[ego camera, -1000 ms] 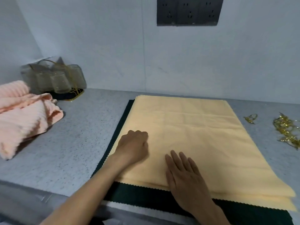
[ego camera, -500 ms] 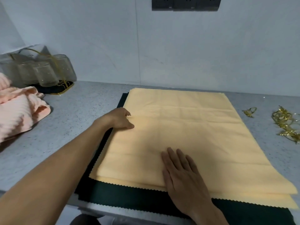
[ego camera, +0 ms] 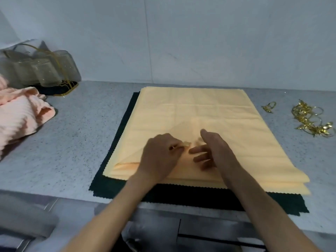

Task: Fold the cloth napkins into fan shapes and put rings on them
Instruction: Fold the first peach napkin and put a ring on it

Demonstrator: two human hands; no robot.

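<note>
Both hands have come together near the middle of the front half of the stack of pale yellow cloth napkins (ego camera: 209,113), the left hand (ego camera: 160,157) having drawn back from the stack's left edge and the right hand (ego camera: 212,150) having lifted off the fabric. Left fingers now pinch a raised bit of the top napkin; the right hand hovers just beside it with fingers loosely spread, holding nothing that can be made out through the blur. Creases fan out from the pinch, so the top sheet appears to be only starting to lift. No fan pleats show and no ring is on any napkin, so the task looks barely begun. The stack lies on a dark green scalloped cloth (ego camera: 181,197) on the speckled grey counter (ego camera: 87,124). Loose gold napkin rings (ego camera: 309,117) lie right of the stack. Left of the stack, by the wall, a gold wire rack (ego camera: 60,70) holds clear drinking glasses (ego camera: 47,73) beside a bunched pink ribbed towel (ego camera: 20,115).
</note>
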